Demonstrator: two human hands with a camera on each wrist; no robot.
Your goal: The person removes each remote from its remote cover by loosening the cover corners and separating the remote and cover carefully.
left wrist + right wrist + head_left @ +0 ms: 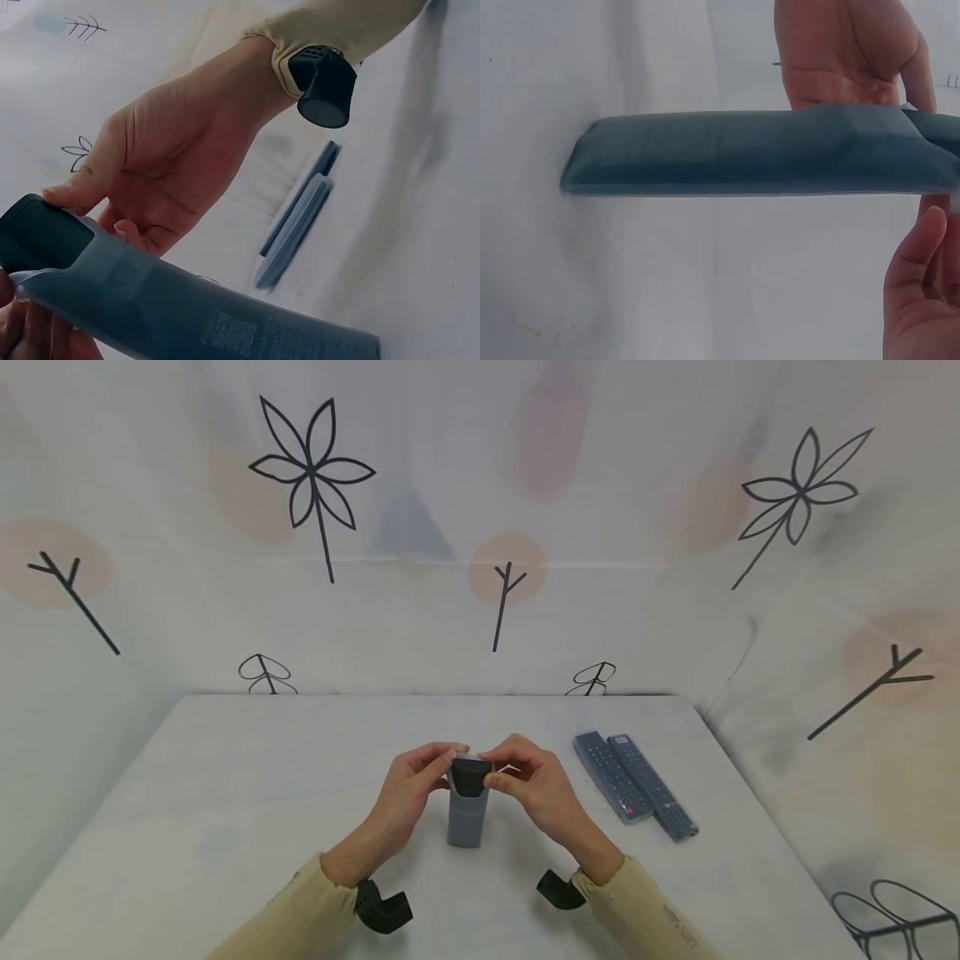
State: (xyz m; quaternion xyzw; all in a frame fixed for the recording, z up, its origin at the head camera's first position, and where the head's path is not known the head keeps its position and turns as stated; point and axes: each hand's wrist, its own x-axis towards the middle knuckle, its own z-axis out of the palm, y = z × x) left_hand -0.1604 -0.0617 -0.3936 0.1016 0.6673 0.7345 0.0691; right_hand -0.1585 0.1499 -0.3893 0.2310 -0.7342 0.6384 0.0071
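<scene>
A black remote in a translucent grey sleeve (pixel 467 817) stands on end on the white table (pixel 225 793), its black top poking out of the sleeve. My left hand (pixel 444 762) pinches that top end from the left and my right hand (pixel 497 770) pinches it from the right. In the left wrist view the sleeved remote (pixel 195 311) runs across the bottom, with the right hand (pixel 161 169) cupped behind its black end. In the right wrist view the remote (pixel 757 154) lies across the frame between the left hand (pixel 847 52) and the right hand (pixel 922 300).
Two more sleeved remotes (pixel 633 774) lie side by side on the table to the right of my hands, also visible in the left wrist view as remotes (pixel 300 217). A patterned white cloth backdrop (pixel 480 527) rises behind and beside the table.
</scene>
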